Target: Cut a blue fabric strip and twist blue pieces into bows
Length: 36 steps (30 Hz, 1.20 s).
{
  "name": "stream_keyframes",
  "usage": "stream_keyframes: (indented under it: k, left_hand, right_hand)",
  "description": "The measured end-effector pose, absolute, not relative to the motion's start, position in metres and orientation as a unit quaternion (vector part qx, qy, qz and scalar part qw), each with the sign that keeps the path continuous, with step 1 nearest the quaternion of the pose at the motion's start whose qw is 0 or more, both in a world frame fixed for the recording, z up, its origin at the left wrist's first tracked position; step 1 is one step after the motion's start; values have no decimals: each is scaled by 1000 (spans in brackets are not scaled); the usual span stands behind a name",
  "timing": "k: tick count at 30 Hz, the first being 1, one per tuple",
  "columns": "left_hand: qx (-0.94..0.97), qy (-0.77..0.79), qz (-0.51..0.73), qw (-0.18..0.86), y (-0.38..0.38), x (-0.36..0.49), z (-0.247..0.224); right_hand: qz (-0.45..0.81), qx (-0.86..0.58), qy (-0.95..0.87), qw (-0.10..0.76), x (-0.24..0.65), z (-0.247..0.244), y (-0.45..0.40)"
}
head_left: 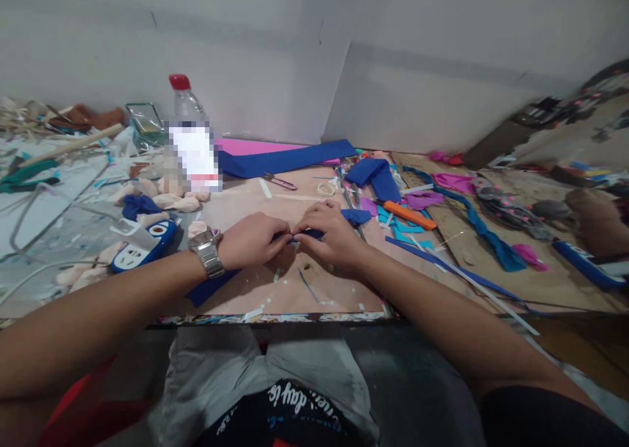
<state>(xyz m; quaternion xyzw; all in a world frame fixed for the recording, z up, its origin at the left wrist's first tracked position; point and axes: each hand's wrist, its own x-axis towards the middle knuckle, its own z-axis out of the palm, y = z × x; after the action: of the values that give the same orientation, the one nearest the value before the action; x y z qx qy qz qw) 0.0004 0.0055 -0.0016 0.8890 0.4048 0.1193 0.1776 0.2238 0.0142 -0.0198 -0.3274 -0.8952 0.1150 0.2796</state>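
My left hand (253, 240), with a metal watch on the wrist, pinches a dark blue strip of cloth (310, 234) in front of me. Its fingertips almost meet those of my right hand (331, 237), which pinches the same strip from the other side. Blue cloth (211, 288) also shows under my left forearm, and another blue end (357, 216) lies beyond my right hand. Whether these join the held piece is hidden by the hands. Small pink-handled snips (281, 181) and a roll of tape (325, 189) lie just behind the hands.
A long blue strip (295, 162) lies along the back beside a red-capped bottle (181, 83). To the right are a folded blue strip (376, 177), an orange utility knife (410, 215) and a teal twisted cloth (479, 224). A power strip (142, 249) with cables sits left.
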Motion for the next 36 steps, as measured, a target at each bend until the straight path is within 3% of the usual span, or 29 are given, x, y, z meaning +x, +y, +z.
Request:
stream_keyframes:
  k: [5, 9, 23, 30, 36]
  left_hand:
    - [905, 400, 105, 97, 4, 2, -4]
    - [906, 397, 113, 96, 3, 2, -4]
    - [816, 398, 149, 391, 8, -1, -4]
    - [839, 406, 159, 324, 9, -2, -1]
    - [809, 397, 139, 410, 9, -3, -1]
  right_hand:
    - [123, -319, -898, 278, 223, -17, 14]
    - [124, -318, -902, 265, 222, -17, 13]
    - [140, -329, -896, 264, 224, -23, 16]
    - [143, -340, -889, 273, 225, -21, 16]
    - [137, -338, -891, 271, 225, -20, 17]
